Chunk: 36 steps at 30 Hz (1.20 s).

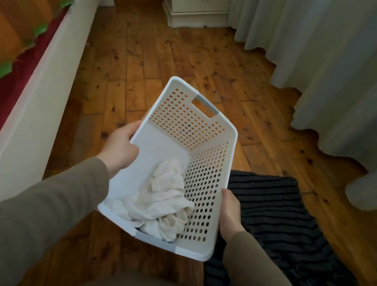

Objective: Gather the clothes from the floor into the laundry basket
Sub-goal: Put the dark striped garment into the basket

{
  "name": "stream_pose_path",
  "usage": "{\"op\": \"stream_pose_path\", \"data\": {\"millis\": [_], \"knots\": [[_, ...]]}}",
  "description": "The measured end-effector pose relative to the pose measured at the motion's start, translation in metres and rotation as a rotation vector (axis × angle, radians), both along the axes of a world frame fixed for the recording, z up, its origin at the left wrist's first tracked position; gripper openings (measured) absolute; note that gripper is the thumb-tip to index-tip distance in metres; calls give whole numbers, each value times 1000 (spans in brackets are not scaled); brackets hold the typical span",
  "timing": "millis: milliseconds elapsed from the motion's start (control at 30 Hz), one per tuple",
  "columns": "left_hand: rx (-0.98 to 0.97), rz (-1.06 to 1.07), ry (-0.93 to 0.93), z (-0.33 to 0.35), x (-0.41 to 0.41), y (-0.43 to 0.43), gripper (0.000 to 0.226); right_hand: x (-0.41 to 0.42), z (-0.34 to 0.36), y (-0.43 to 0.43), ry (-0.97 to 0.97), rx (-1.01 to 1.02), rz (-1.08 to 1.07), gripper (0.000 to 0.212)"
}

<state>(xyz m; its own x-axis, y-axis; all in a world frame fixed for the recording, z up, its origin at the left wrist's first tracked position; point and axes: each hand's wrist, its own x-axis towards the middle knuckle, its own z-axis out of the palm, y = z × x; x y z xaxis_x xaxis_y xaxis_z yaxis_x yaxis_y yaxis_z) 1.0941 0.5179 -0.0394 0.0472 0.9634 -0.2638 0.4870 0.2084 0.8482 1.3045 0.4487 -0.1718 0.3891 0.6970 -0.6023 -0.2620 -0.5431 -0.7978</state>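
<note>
Both hands, L hand (121, 148) & R hand (230, 210), grip basket (187, 122) rims; white cloth (163, 200) inside, betw. them; dark garment (281, 222) prob. on floor.

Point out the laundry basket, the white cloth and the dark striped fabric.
laundry basket (187, 121): head view, far perforated wall.
white cloth (163, 200): head view, bunched middle.
dark striped fabric (276, 221): head view, open striped area.

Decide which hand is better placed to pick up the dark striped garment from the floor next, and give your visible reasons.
The right hand, probably. The dark striped garment lies on the floor directly beside and below it, right of the basket. The left hand grips the far rim, across the basket.
</note>
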Motion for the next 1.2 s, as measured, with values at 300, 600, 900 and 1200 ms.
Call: {"op": "stream_pose_path", "data": {"millis": [300, 600, 900, 1200], "knots": [[150, -20, 33, -9, 32, -7, 62, 57, -69, -26, -829, -369, 603, 70], [183, -41, 60, -12, 45, -14, 64, 48, -101, -38, -836, -536, 564, 71], [211, -64, 81, -15, 58, -20, 62, 65, -43, -37, -162, 6, -198, 24], [245, -112, 36, -9, 77, -31, 66, 85, 85, -18, 230, 270, -419, 17]]}}
